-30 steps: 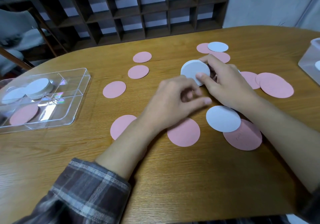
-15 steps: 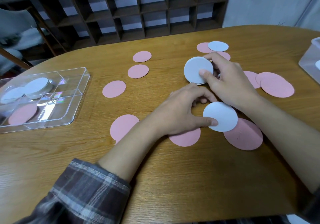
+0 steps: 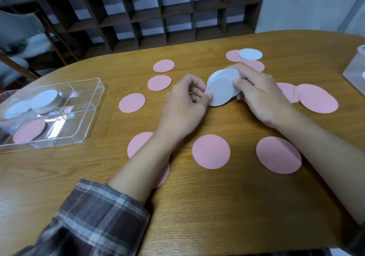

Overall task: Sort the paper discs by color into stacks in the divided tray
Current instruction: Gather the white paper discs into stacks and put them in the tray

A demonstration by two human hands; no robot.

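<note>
A small stack of white discs (image 3: 221, 89) is held above the table's middle. My right hand (image 3: 258, 95) grips it from the right, thumb on its face. My left hand (image 3: 187, 101) pinches the front white disc at its left edge. Several pink discs lie scattered, among them one (image 3: 211, 151) near the front and one (image 3: 278, 155) partly under my right forearm. One white disc (image 3: 250, 54) lies at the back on pink ones. The clear divided tray (image 3: 87, 117) at the left holds white stacks (image 3: 46, 99) in the far compartments and a pink disc (image 3: 29, 130) in a near one.
A clear plastic box (image 3: 354, 71) stands at the table's right edge. A dark wooden shelf unit (image 3: 158, 16) and a chair (image 3: 21, 36) are behind the table. The wooden table (image 3: 217, 206) curves away at the back.
My left hand lifted the white disc from the table near the front and brought it up against the stack in my right hand. The pink disc beneath it now lies uncovered.
</note>
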